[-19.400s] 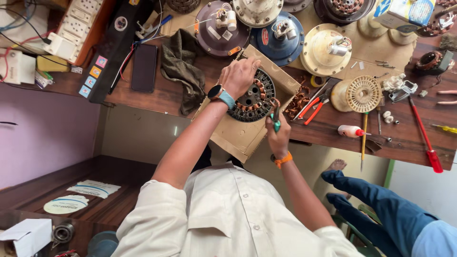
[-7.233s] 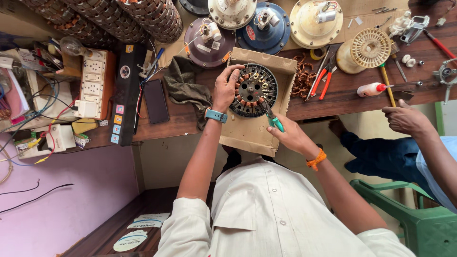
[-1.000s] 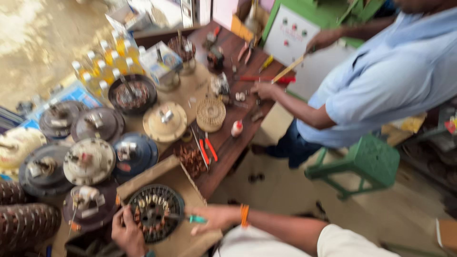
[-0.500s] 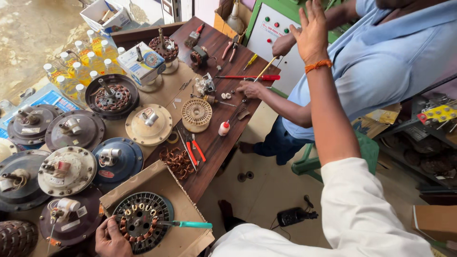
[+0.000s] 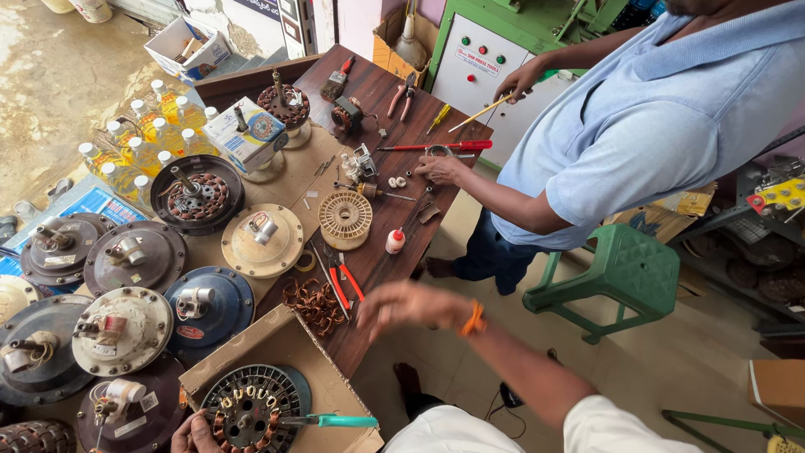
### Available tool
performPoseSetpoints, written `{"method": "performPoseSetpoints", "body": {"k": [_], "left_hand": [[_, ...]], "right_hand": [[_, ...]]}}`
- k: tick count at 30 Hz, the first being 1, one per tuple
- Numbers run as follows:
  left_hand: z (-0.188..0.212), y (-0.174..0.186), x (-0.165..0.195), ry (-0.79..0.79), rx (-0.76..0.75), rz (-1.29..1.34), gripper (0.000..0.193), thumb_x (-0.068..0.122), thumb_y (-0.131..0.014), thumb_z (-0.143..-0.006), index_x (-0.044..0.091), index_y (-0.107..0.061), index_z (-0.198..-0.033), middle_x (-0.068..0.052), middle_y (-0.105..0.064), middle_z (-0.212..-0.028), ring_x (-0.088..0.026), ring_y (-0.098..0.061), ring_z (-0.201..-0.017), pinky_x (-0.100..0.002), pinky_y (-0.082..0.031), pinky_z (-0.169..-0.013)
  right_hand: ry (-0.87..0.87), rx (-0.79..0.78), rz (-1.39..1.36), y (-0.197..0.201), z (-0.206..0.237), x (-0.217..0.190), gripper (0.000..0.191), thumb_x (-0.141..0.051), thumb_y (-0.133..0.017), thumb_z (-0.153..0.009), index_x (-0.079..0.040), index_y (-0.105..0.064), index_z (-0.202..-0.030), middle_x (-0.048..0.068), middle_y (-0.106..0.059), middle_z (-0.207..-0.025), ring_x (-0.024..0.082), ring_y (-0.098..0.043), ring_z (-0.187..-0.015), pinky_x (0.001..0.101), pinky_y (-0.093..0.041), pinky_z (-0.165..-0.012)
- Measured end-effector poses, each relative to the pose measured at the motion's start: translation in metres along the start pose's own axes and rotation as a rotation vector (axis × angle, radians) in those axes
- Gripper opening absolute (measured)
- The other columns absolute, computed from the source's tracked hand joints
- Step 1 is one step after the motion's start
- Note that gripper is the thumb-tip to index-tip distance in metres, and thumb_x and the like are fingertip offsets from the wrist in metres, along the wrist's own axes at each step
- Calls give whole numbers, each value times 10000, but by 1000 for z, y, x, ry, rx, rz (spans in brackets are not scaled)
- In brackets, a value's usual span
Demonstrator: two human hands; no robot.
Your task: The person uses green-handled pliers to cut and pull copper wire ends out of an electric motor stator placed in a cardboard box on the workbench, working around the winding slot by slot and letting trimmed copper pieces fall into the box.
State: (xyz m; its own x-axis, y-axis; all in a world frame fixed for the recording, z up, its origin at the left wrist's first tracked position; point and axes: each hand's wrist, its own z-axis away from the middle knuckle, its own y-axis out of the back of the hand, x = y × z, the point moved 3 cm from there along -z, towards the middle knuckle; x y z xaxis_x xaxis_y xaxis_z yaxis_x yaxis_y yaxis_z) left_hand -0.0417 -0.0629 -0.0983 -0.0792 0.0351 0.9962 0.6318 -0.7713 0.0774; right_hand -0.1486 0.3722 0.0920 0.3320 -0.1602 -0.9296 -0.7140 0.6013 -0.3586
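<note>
My left hand [image 5: 194, 434] sits at the bottom edge of view, fingers resting on the rim of the stator [image 5: 251, 408], which lies flat in a cardboard box [image 5: 281, 344] at the near corner of the surface [image 5: 394, 109]. Only part of that hand shows, so I cannot tell how far it is closed. A teal-handled screwdriver [image 5: 331, 420] lies across the stator, its handle reaching past the box toward the surface edge.

My right hand [image 5: 409, 304] is blurred, out over the edge of the surface with fingers loosely spread and nothing in it. It hangs just beside the red pliers [image 5: 344, 283] and near the coil of copper wire [image 5: 314, 304].

To the left of the box the surface is crowded with round fan motor housings [image 5: 126, 327], almost touching one another. Further along sit a cream winding former [image 5: 345, 218] and a small white bottle [image 5: 395, 241] close to the edge.

Beyond the edge on my right the floor [image 5: 671, 369] is open, apart from a green stool [image 5: 625, 273]. Another person stands there, one hand [image 5: 438, 169] on small parts at the far edge, by a long red screwdriver [image 5: 436, 146].
</note>
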Motion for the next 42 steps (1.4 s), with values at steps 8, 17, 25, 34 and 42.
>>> {"method": "performPoseSetpoints", "body": {"k": [8,17,25,34,42], "left_hand": [[16,3,2,80,9,-8,294,235,-573,-1155,-47,-595,-1233,-160,-682,-941,-177,-668,-760,-318,-565,-642],[37,-3,51,165,31,65,216,177,-547,-1131,-18,-625,-1186,-83,-679,-959,-100,-638,-762,-249,-533,-587],[43,-8,70,79,55,60,208,155,-572,-1121,-34,-644,-1174,-74,-690,-982,-96,-648,-793,-234,-539,-653],[46,-8,78,53,36,18,215,185,-577,-1109,-10,-658,-1154,-41,-693,-955,-63,-631,-787,-218,-516,-654],[34,-1,57,70,33,10,215,231,-610,-1066,46,-703,-1124,14,-662,-853,-42,-529,-678,-212,-402,-559]], "right_hand": [[-53,6,509,-97,0,94,932,-525,-660,-952,-57,-271,-1658,208,-403,-1616,335,-418,-1499,452,-369,-1201],[-234,-193,619,-116,-22,144,933,-472,-593,-926,-80,-219,-1686,225,-449,-1572,399,-469,-1401,457,-388,-1147],[-340,-259,353,-110,-25,155,1024,-586,-675,-883,-81,-217,-1646,174,-319,-1648,306,-305,-1519,455,-303,-1197],[-543,-78,-41,-124,-30,139,886,-563,-645,-837,-163,-290,-1543,86,-520,-1309,247,-538,-1268,435,-471,-1017],[-444,-197,220,-124,-35,155,500,-357,-668,-1010,-87,-506,-1399,54,-561,-1212,145,-523,-1164,308,-439,-991]]}}
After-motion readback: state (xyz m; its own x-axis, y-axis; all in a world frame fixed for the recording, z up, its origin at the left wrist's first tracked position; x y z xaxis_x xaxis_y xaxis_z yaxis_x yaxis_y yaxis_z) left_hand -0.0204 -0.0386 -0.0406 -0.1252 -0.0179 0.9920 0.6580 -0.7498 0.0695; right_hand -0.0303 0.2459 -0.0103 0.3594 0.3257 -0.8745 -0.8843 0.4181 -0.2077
